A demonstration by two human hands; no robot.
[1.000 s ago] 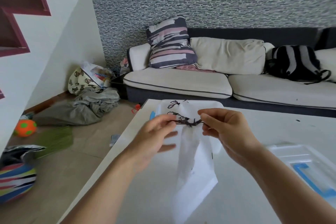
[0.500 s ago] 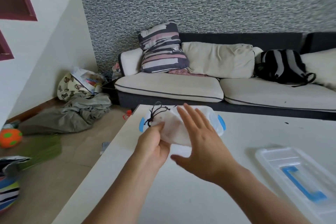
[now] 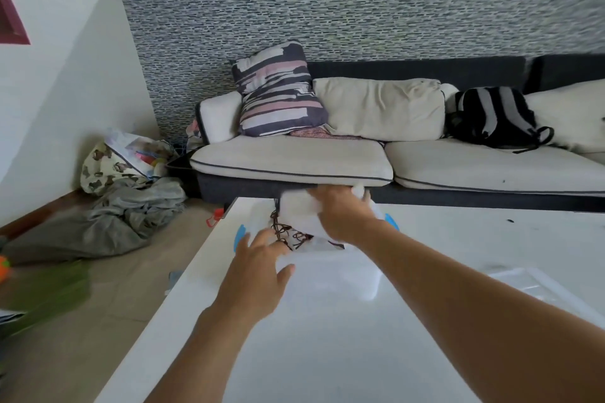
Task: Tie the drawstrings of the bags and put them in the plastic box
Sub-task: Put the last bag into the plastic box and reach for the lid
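From my remote view, the white bag (image 3: 304,216) — tied between both hands a second ago — now sits in the plastic box (image 3: 343,271) on the tabletop (image 3: 327,353), right hand (image 3: 343,209) pressing it flat-fingered, left hand (image 3: 258,268) open, holding nothing.

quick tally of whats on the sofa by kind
striped pillow: 1
cream back cushions: 2 in view
backpack: 1
pink cloth under the pillow: 1
total: 5
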